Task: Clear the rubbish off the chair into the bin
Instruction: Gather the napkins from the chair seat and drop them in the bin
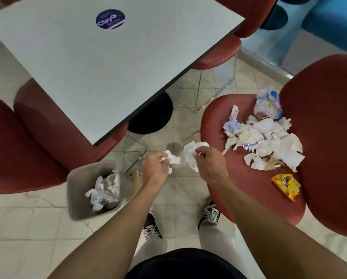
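Observation:
A red chair (239,178) at the right carries a heap of crumpled white paper and wrappers (269,141), a clear plastic bag with blue print (268,104) and a yellow snack packet (287,186). My left hand (154,168) pinches a small white paper scrap (171,158) over the floor. My right hand (211,164) grips a larger crumpled white paper (191,155) beside the chair's left edge. The grey bin (78,190) stands on the floor left of my left hand, with crumpled white paper (104,190) inside.
A white table (108,67) with a dark round sticker fills the upper left, on a black round base (152,115). More red chairs (27,141) surround it. My shoes (210,214) stand on the tiled floor close to the chair.

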